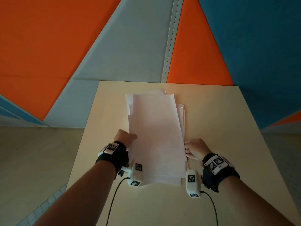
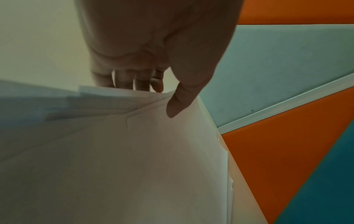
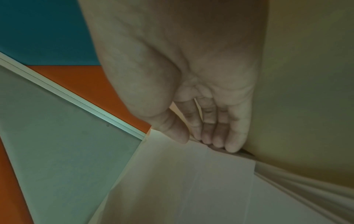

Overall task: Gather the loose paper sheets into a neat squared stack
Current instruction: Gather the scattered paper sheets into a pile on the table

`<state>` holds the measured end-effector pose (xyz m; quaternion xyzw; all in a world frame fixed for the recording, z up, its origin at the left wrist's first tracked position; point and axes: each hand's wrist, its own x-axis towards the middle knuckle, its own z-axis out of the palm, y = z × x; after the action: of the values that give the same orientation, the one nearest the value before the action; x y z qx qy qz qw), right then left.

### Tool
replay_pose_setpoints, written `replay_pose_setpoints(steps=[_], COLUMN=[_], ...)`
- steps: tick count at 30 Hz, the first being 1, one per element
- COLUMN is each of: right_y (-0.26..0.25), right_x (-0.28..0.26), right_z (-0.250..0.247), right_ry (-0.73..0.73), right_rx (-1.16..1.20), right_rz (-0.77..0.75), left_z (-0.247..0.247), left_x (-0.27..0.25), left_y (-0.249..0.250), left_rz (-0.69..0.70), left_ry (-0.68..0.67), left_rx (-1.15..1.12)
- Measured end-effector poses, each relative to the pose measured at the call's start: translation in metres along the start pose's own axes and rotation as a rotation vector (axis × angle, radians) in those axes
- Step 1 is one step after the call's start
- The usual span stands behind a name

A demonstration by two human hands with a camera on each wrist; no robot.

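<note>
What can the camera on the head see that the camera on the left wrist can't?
Only the head view shows the whole beige table, the right hand at the stack's right edge, and sheets poking out unevenly at the far end. Only the left wrist view shows the left hand's fingers going down behind the stack's edge, thumb on top. Both show the white paper stack, the left hand holding it, and the orange, grey and blue wall panels.

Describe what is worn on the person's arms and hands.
Both forearms are bare, with no sleeves. The left hand and right hand are ungloved. Each wrist wears a black strap with white blocks printed with black square-code markers, and a thin black cable trails from each.
</note>
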<state>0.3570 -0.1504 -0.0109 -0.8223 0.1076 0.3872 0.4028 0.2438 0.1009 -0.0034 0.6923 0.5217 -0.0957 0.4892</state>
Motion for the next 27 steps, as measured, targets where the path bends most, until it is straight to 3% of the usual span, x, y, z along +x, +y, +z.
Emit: replay_pose_setpoints(steps=[3, 9, 13, 27], right_y=[0.002, 0.004, 0.004, 0.007], right_x=[0.003, 0.007, 0.007, 0.013], right_z=[0.000, 0.003, 0.004, 0.003], right_ry=[-0.002, 0.013, 0.014, 0.039], right_rx=[0.015, -0.002, 0.069, 0.007], right_rz=[-0.024, -0.023, 0.022, -0.043], left_z=[0.000, 0.004, 0.009, 0.012], left_x=[-0.001, -0.007, -0.010, -0.004], left_y=[-0.006, -0.006, 0.009, 0.016], left_rz=[-0.020, 0.063, 0.047, 0.014], left_ry=[-0.022, -0.002, 0.011, -0.069], left_rx=[-0.033, 0.157, 0.087, -0.143])
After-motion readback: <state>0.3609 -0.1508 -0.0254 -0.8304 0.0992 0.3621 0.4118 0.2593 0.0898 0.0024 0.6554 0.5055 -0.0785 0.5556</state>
